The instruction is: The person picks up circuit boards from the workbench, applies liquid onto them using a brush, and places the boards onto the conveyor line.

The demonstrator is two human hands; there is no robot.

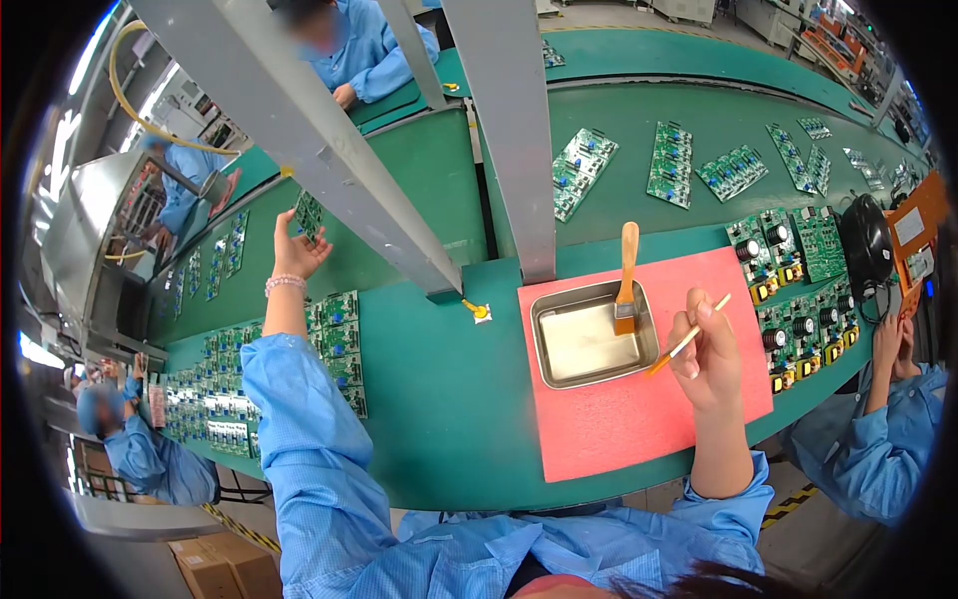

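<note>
Reaching far out toward ten o'clock, the left hand pinched a small green circuit board by its lower edge, fingers closed on it, above the green conveyor belt. Below that arm, at about eight o'clock, rows of boards lay flat on the belt, and more sat beside the blue sleeve.

At the centre, two grey metal posts crossed the view and hid part of the belt behind them.

Toward three o'clock a pink mat lay on the green workbench, and on it stood a shallow steel tray. A wide wooden-handled brush rested in the tray with its bristles down at the tray's far right corner; whether the tray held liquid was hard to tell.

Just right of the tray, the right hand gripped a thin brush, its orange tip pointing to the tray's rim.

At two o'clock, populated boards were stacked beside a black round object, cut off by the dark lens edge. Co-workers in blue sat around the margins.
</note>
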